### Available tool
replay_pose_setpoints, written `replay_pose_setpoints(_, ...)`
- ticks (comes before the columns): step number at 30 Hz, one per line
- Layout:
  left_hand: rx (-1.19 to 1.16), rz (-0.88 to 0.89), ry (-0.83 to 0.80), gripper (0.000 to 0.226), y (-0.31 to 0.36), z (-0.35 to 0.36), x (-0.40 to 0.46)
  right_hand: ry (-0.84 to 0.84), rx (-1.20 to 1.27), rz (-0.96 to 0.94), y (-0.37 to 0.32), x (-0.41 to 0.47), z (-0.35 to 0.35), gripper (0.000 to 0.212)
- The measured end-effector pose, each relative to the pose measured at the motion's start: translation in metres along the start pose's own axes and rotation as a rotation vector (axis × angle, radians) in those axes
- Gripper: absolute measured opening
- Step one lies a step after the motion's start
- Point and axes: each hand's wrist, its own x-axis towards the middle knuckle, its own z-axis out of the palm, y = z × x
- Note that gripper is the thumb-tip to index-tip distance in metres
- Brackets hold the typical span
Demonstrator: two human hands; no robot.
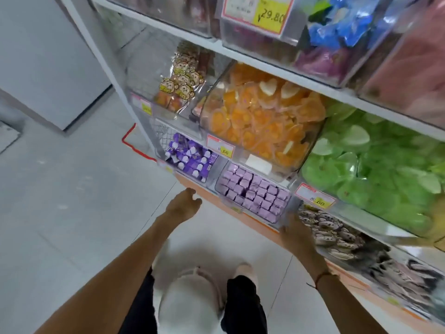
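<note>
**Steadily now: both hands to the lilac sweet bin**

From my end, the job looks like drawing or straightening the clear bin (237, 209) of lilac sweets (252, 191). It sits on the lowest shelf, between the bin of purple packets (190, 156) and the bin of speckled sweets (330, 227).

The right hand (295, 233) is against the bin's front right corner. Blur keeps me from telling whether its fingers are hooked round the wall or only laid on it. The left hand (184, 204) hangs just short of the front left corner, fingers loosely spread and holding nothing.

I would bring the left hand onto that near corner to match the right. Then I would move both together, level and slow, so the bin does not skew against its neighbours or tip sweets over the lip.

The bin's front faces out toward the aisle and me. What shows runs longest along the shelf edge, slanting down to the right in the picture. Its rear is tucked under the orange jelly bin (265, 116), so I cannot tell its true long axis.
</note>
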Motion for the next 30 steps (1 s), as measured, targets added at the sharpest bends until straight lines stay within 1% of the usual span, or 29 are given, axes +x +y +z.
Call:
replay_pose_setpoints(2, 0.037, 0.050, -0.035, 0.044, 0.002, 0.024, 0.046, 0.055, -0.066, 0.035, 0.005, 0.029, 0.020, 0.050)
replay_pose_setpoints(4, 0.046, 0.109, -0.064, 0.047, 0.003, 0.051, 0.091, 0.146, -0.080, 0.067, 0.008, 0.055, 0.043, 0.058)
replay_pose_setpoints(5, 0.024, 0.136, -0.069, 0.051, 0.003, 0.064, 0.112, 0.208, -0.062, 0.080, 0.009, 0.067, 0.054, 0.061)
replay_pose_setpoints(7, -0.071, 0.191, -0.039, 0.059, 0.001, 0.089, 0.147, 0.338, -0.019, 0.096, 0.009, 0.086, 0.073, 0.058)
replay_pose_setpoints(9, -0.141, 0.312, 0.070, 0.057, -0.002, 0.109, 0.169, 0.446, -0.026, 0.120, 0.012, 0.100, 0.089, 0.050)
replay_pose_setpoints(11, -0.222, 0.519, 0.216, 0.047, -0.010, 0.120, 0.184, 0.527, -0.058, 0.165, 0.016, 0.111, 0.103, 0.044)
replay_pose_setpoints(13, -0.160, 0.732, 0.348, 0.042, -0.018, 0.123, 0.202, 0.612, -0.084, 0.180, 0.021, 0.117, 0.113, 0.037)
replay_pose_setpoints(15, -0.031, 0.852, 0.425, 0.044, -0.027, 0.122, 0.220, 0.676, -0.120, 0.152, 0.027, 0.122, 0.122, 0.030)
replay_pose_setpoints(17, 0.002, 0.936, 0.437, 0.045, -0.033, 0.122, 0.230, 0.735, -0.134, 0.100, 0.032, 0.128, 0.128, 0.028)
replay_pose_setpoints(19, 0.036, 0.971, 0.478, 0.043, -0.032, 0.125, 0.235, 0.797, -0.171, 0.051, 0.036, 0.134, 0.133, 0.032)
replay_pose_setpoints(22, 0.110, 0.961, 0.520, 0.035, -0.027, 0.124, 0.241, 0.879, -0.203, 0.038, 0.038, 0.142, 0.137, 0.036)
replay_pose_setpoints(25, 0.119, 0.998, 0.501, 0.024, -0.025, 0.123, 0.239, 0.955, -0.145, -0.002, 0.034, 0.141, 0.138, 0.028)
replay_pose_setpoints(27, 0.112, 0.998, 0.488, 0.021, -0.023, 0.122, 0.236, 0.961, -0.111, -0.023, 0.032, 0.140, 0.135, 0.026)
replay_pose_setpoints(30, 0.132, 0.961, 0.458, 0.023, -0.025, 0.119, 0.224, 0.923, -0.088, 0.001, 0.027, 0.132, 0.136, 0.032)
